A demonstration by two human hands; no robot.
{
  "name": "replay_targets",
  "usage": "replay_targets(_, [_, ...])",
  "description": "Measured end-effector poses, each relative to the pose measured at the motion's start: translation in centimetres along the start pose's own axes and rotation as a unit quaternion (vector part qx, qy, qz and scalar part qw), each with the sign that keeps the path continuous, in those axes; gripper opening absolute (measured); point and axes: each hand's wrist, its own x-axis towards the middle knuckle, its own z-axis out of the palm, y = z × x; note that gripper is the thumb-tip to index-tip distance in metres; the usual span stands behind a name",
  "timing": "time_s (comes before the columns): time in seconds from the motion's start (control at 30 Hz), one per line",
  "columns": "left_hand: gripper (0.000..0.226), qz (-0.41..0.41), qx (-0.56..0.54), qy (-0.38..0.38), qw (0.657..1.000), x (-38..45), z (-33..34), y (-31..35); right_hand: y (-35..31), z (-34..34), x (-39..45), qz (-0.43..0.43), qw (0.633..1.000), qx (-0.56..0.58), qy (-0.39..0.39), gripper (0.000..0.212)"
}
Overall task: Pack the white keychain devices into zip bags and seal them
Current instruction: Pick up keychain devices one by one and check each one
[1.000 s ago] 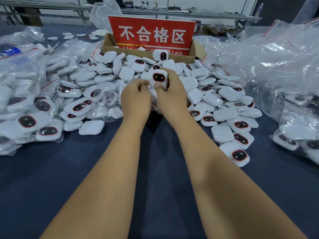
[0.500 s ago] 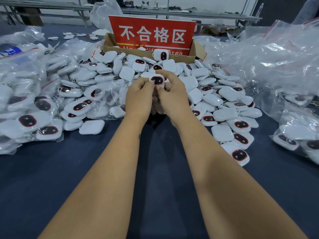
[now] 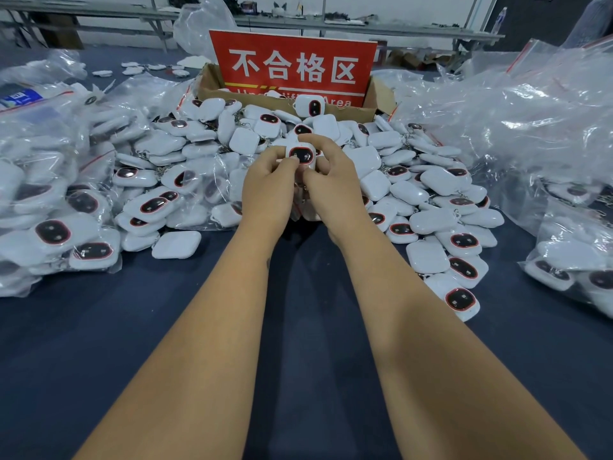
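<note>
We hold one white device (image 3: pixel 301 156), dark oval face ringed red, pinched between left hand (image 3: pixel 268 190) and right hand (image 3: pixel 333 184), just before the red sign (image 3: pixel 293 68). The cardboard box (image 3: pixel 212 86) under it holds another; filled bags (image 3: pixel 56 207) lie left.

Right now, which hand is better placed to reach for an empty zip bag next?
Probably the right hand. Both hands hold the white device, but the loose heap of clear bags lies on the right side, while the left hand sits nearer the already filled bags.
</note>
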Motion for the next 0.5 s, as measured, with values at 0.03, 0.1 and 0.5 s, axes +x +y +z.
replay_targets(0.03, [0.016, 0.004, -0.006, -0.003, 1.000, -0.05, -0.05, 0.01, 0.01, 0.00, 0.07, 0.005, 1.000, 0.015, 0.005, 0.040])
replay_targets(0.1, [0.018, 0.008, -0.019, -0.009, 1.000, -0.15, -0.15, 0.02, -0.03, 0.05, 0.14, 0.013, 0.999, 0.043, 0.016, 0.037])
replay_targets(0.5, [0.009, 0.003, -0.026, -0.027, 0.999, -0.12, -0.12, 0.06, -0.06, 0.43, -0.11, -0.005, 0.999, 0.019, 0.028, 0.036])
